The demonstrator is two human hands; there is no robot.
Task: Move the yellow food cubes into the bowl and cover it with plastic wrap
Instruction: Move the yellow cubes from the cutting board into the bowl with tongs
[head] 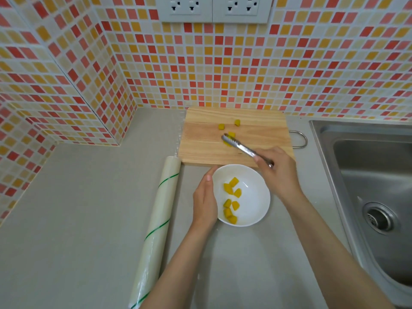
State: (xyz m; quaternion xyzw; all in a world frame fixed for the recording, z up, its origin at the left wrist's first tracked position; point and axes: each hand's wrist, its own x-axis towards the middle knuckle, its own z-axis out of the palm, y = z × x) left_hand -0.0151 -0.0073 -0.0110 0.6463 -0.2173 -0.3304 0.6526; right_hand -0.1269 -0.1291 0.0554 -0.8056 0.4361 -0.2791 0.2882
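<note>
Steel tongs sit in the right hand, fingers curled tight round the handle end, tips reaching up-left from the grip onto the wooden cutting board. Tong tips are narrow, lying right at two yellow food cubes: one cube shows just above the tips, another just below. Can't tell if either is actually pinched, the metal hides the contact. Two more cubes lie further out past the tips, toward the wall: one left, one right, both loose on the board and apart from each other.

Below-left of the grip, the white bowl stands on the grey counter, its far rim just at the board's near edge. Approx seven cubes in the bowl, bunched on its left half, some touching. Left hand rests against the bowl's left side, fingers straight-ish and together, thumb tip near the rim at top; it cups the wall w/o curling round it.

Plastic wrap roll lies on the counter left of the left hand, running lengthwise from near the board's left corner down toward the bottom edge, green stripes across it. Not touching bowl or hand. A clear sheet of wrap seems to lie beside the board's left edge, hard to make out.

Right of the grip: a metal loop handle on the board's right side, then the steel sink w/ drain. Behind the board, a mosaic tile wall in red, orange and cream, wall sockets at top.
</note>
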